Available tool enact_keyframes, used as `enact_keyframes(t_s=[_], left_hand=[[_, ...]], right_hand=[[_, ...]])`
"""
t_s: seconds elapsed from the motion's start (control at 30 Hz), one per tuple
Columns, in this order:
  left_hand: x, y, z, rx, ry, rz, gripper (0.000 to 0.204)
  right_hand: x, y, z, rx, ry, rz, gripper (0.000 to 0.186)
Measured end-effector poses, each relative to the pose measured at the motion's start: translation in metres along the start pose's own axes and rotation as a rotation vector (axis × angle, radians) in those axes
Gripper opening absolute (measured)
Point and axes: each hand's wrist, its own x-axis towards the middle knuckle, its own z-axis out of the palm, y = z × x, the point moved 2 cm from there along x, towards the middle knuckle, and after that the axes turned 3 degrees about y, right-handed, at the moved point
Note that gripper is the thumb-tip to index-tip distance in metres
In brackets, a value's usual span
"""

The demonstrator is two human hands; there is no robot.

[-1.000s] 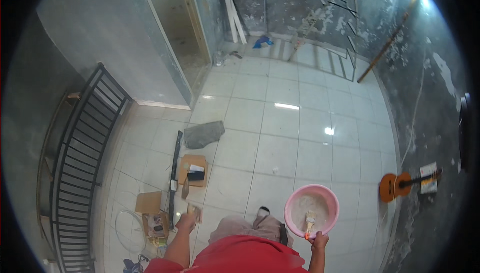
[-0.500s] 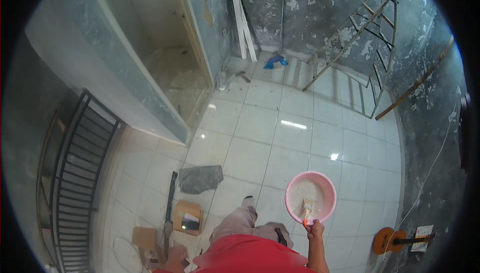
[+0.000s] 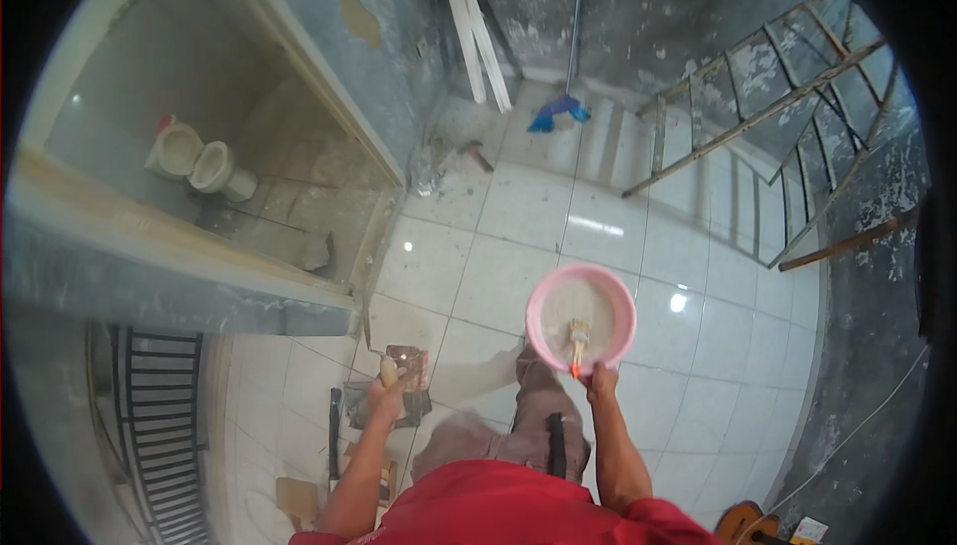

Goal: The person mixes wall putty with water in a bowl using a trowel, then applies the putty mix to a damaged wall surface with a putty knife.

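Pink basin [image 3: 629, 318], right; wooden-handled tool [image 3: 389, 373], left

Right hand [image 3: 601, 386]: I have its fingers clasped on the basin's near rim, the bowl extending ahead of them over the tiled floor [image 3: 688, 415]. Contents: pale wet mix [image 3: 566, 304]; one brush [image 3: 578, 336], bristles in the mix, orange handle end at the rim just left of the fingers. Left hand [image 3: 383, 406]: fingers wrapped round the tool's pale handle, which projects ahead of them. Reddish-brown flat piece [image 3: 415, 365]: beside the handle; whether gripped, I cannot tell.

Right hand [image 3: 600, 382] gripping pink basin [image 3: 627, 321], brush [image 3: 578, 334] inside, left hand [image 3: 386, 400] holding handled tool [image 3: 389, 371], stepladder [image 3: 743, 126] beyond
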Motion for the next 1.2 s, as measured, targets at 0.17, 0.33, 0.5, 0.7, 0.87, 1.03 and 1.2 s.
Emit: enact_keyframes(t_s=[0.17, 0.33, 0.5, 0.7, 0.87, 1.03, 1.2], left_hand=[[0.054, 0.060, 0.094, -0.300, -0.024, -0.143, 0.036], [0.137, 0.080, 0.194, -0.371, -0.097, -0.320, 0.037], [0.229, 0.116, 0.269, -0.316, -0.292, -0.357, 0.034], [0.287, 0.118, 0.268, -0.229, -0.351, -0.443, 0.039], [0.312, 0.161, 0.264, -0.059, -0.418, -0.641, 0.044], [0.302, 0.143, 0.264, -0.092, -0.336, -0.458, 0.042], [0.277, 0.122, 0.262, -0.259, -0.229, -0.400, 0.039]], right_hand=[[0.097, -0.053, 0.104, -0.068, -0.071, 0.031, 0.038], [0.211, -0.069, 0.208, -0.135, -0.059, 0.059, 0.038], [0.357, -0.050, 0.284, -0.154, -0.137, 0.091, 0.043], [0.484, -0.016, 0.385, -0.092, -0.151, 0.084, 0.044], [0.555, -0.002, 0.433, -0.102, -0.163, 0.104, 0.038], [0.590, -0.001, 0.448, -0.115, -0.206, 0.105, 0.036], [0.570, 0.014, 0.427, -0.085, -0.080, 0.215, 0.050]])
